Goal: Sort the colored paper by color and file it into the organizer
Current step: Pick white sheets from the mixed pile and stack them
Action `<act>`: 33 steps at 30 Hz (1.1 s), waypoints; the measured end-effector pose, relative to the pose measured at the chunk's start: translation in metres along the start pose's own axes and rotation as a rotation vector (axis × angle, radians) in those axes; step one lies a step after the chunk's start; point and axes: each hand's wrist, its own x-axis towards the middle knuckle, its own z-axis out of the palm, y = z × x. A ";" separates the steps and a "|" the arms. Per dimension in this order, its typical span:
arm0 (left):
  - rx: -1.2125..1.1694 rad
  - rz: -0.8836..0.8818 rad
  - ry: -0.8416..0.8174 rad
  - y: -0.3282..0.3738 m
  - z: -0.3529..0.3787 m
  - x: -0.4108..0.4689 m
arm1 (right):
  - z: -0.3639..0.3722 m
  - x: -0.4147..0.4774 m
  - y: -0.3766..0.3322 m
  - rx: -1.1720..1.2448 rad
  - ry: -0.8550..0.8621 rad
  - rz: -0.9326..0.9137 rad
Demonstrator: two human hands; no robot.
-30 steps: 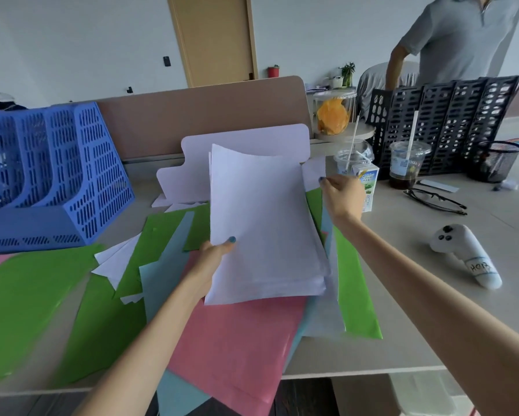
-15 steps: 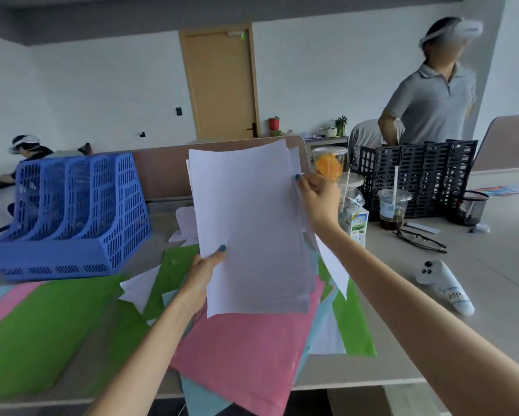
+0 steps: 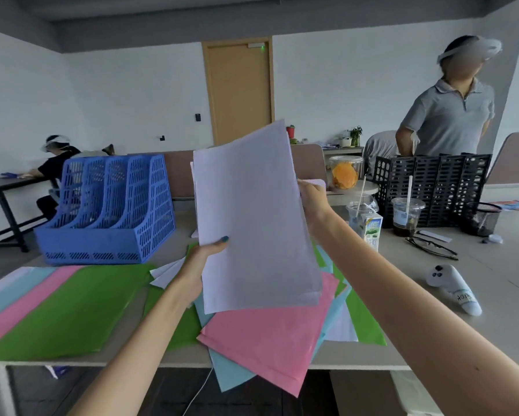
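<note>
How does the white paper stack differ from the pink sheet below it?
The white paper stack is held up by the left hand and right hand; the pink sheet lies flat on the table. The stack shows several sheets; the pink sheet juts over the table edge. Both are rectangular paper.

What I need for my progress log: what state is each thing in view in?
white paper stack: held up off the table by both hands.
left hand: grips the stack's lower left edge.
right hand: grips the stack's right edge.
blue organizer: upright, no paper visible in its slots.
pink sheet: flat on the table, overhanging its front edge.
green sheets: flat on the table, unfiled.
door: closed.
</note>
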 end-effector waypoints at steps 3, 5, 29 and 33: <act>0.015 -0.067 -0.081 0.003 -0.010 0.000 | -0.003 -0.006 0.007 0.022 0.032 0.132; 0.012 -0.120 -0.135 -0.003 -0.016 0.002 | -0.015 -0.001 0.028 0.049 0.002 0.232; 0.576 -0.165 0.011 -0.098 -0.014 0.032 | -0.065 -0.016 0.166 -0.402 0.075 0.495; 0.548 -0.108 0.049 -0.101 -0.015 0.030 | -0.059 -0.024 0.168 -0.493 -0.010 0.369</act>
